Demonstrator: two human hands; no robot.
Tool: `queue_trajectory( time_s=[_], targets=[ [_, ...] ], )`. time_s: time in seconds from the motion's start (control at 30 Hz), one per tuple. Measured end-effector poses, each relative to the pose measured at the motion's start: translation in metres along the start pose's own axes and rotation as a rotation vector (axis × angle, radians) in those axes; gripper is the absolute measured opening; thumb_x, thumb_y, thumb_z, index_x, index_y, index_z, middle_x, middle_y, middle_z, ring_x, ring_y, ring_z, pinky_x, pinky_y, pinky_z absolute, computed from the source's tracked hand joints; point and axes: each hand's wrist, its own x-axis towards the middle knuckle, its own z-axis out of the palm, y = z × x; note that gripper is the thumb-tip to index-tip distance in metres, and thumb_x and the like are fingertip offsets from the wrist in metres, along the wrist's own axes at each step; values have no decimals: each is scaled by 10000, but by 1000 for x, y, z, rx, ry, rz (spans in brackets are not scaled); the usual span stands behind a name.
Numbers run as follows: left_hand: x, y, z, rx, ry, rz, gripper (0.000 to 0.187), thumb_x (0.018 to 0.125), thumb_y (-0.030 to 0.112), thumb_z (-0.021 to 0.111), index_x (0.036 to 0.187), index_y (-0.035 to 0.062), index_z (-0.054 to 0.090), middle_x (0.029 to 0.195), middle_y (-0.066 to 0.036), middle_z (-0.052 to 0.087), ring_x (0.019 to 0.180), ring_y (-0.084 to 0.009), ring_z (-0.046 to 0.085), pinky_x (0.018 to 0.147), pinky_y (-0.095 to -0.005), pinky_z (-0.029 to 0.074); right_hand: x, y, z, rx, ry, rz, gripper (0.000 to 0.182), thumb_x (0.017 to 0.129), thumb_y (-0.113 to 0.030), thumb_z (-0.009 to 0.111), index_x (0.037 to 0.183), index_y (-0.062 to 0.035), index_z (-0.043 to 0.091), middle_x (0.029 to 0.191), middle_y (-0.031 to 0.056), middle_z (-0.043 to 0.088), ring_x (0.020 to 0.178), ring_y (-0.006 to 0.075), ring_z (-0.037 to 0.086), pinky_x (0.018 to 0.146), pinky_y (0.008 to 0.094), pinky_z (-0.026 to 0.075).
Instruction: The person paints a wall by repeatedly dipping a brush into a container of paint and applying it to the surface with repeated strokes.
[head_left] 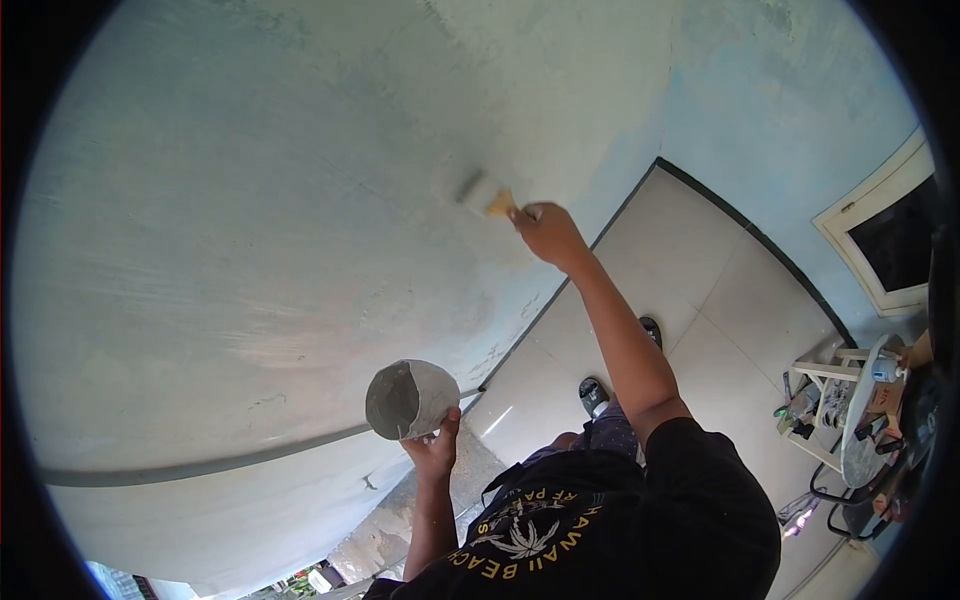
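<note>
A pale wall (250, 200) fills the left of the view, streaked with grey coating. Low against it, the left hand (433, 450) has its grip closed on the rim of a small bowl (410, 398) smeared with grey paste, tilted so its inside shows. Higher and to the right, the right hand (548, 232) grips a brush (487, 196) whose bristles touch the wall. Farther right lies the tiled floor (700, 290), with a cluttered white rack (835, 400) near the edge.

Right hand (548, 232) presses brush (486, 196) on wall (250, 200); left hand (434, 450) holds bowl (410, 398).
</note>
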Motion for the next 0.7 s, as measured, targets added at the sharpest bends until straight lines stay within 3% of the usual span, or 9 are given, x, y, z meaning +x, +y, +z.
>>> queue_trajectory(
  time_s=[0.1,0.2,0.23,0.3,0.4,0.5,0.6,0.63,0.7],
  targets=[
    [1,1,-3,2,-11,-44,683,761,60,793,1329,-7,419,1233,-133,553,1108,-224,576,945,-366,477,-18,-93,-44,531,56,-77,434,961,-368,556,717,-11,535,577,111,462,561,223,392,567,357,388],
    [0,7,-1,-4,7,-29,675,763,63,793,1325,-4,424,1228,-131,559,1105,-223,581,943,-364,479,-11,-109,-46,422,97,-203,452,969,-376,539,727,5,535,592,137,476,561,239,417,575,380,397],
    [0,7,-3,-1,4,-27,675,763,63,793,1325,-4,424,1228,-131,559,1105,-223,581,943,-364,479,-7,-93,-32,426,100,-203,452,969,-376,539,727,5,535,592,137,476,561,239,417,575,380,397],
    [-2,3,-8,-7,3,-1,684,768,83,795,1335,0,420,1228,-128,561,1106,-225,581,942,-368,478,11,-20,22,208,91,-139,461,970,-398,529,790,21,594,650,174,563,596,314,509,620,409,436],
    [-3,-6,-21,25,10,15,710,772,113,800,1353,5,407,1236,-130,557,1113,-227,578,941,-370,477,-10,94,87,56,88,66,451,958,-425,530,960,1,678,904,256,660,866,444,627,761,459,492],
    [-8,-5,-32,54,12,-70,734,771,135,804,1368,9,396,1250,-135,549,1124,-233,574,944,-371,475,-39,182,122,-285,-191,470,510,959,-419,508,937,58,686,947,273,676,921,397,658,798,456,511],
    [-9,6,-28,10,45,61,722,789,155,796,1360,-12,386,1282,-136,520,1150,-224,543,963,-361,453,-45,191,123,-299,-285,453,535,960,-418,501,932,84,684,972,269,683,950,377,663,814,446,517],
    [-10,7,-29,-13,70,42,744,771,129,804,1375,8,387,1265,-140,542,1137,-235,568,948,-363,471,-42,163,116,-307,-204,350,497,959,-403,501,895,55,683,929,273,673,916,384,660,794,464,505],
    [-11,2,-36,9,58,8,740,770,123,803,1372,5,390,1262,-140,546,1138,-236,568,949,-365,471,-31,82,86,-99,-51,100,469,960,-402,526,777,13,648,718,183,661,640,357,589,642,443,462]
  ],
)
